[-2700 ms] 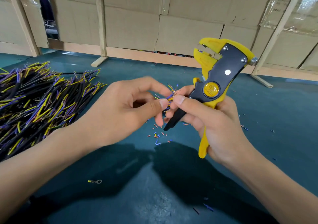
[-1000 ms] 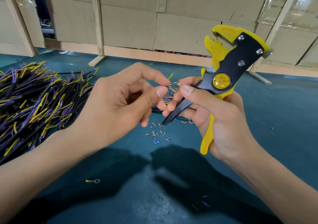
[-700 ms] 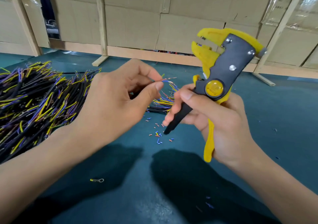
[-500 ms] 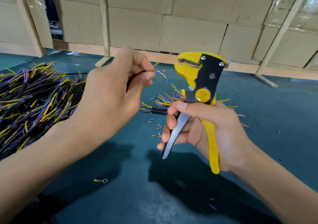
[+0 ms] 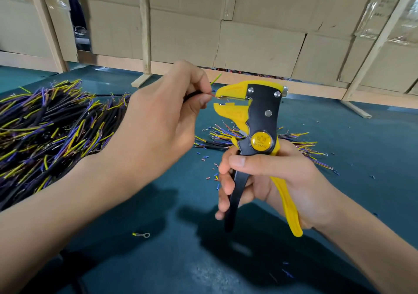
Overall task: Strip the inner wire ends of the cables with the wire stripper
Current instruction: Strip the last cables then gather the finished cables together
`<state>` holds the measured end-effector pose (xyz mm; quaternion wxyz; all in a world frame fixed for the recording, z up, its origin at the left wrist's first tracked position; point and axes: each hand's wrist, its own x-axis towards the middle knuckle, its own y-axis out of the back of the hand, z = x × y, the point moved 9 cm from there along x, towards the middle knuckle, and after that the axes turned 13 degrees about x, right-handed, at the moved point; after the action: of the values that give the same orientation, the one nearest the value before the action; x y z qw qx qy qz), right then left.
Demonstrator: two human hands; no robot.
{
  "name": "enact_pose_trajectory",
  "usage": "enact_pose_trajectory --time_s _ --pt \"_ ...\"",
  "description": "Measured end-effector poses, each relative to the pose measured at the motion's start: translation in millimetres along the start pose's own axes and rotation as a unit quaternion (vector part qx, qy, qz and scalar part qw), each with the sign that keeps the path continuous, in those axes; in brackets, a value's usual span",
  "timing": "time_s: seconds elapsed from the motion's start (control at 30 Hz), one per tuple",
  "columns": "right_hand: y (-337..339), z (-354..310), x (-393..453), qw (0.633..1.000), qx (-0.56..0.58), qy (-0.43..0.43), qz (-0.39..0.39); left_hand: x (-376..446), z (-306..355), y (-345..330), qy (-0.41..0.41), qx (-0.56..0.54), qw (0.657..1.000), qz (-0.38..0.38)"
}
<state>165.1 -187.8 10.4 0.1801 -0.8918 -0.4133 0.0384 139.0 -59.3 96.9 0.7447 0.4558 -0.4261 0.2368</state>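
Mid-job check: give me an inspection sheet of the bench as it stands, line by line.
Surface: dark green bench top, shadowed under the hands.
Job's things: yellow and black wire stripper held upright, mouth open, a thin wire end at its mouth.
Clutter: small bits of cut insulation scattered on the bench; one ring terminal near the front.
Grippers: left hand pinches the cable; right hand grips the stripper handles.
Cables: big pile at left; smaller bundle behind the stripper.
Surroundings: cardboard panels on wooden posts.
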Motion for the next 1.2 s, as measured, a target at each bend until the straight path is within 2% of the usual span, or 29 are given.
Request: enact_pose_trajectory --time_s 0.5,0.73,0.97,1.2 --pt "-0.3 -0.8 1.9 0.999 0.016 0.024 0.024 -5.4 6.5 -2.8 0.006 -0.001 1.0 0.004" --pt "-0.9 -3.0 0.5 0.999 0.016 0.032 0.036 -6.1 7.2 -4.4 0.028 -0.033 0.999 -0.008" --pt "-2.1 -3.4 0.6 0.999 0.016 0.047 0.017 -7.1 5.4 -5.5 0.063 -0.1 0.993 -0.015" --pt "-1.9 -3.1 0.9 0.998 0.018 0.051 0.013 -6.4 6.6 -5.6 0.068 -0.122 0.99 -0.02"
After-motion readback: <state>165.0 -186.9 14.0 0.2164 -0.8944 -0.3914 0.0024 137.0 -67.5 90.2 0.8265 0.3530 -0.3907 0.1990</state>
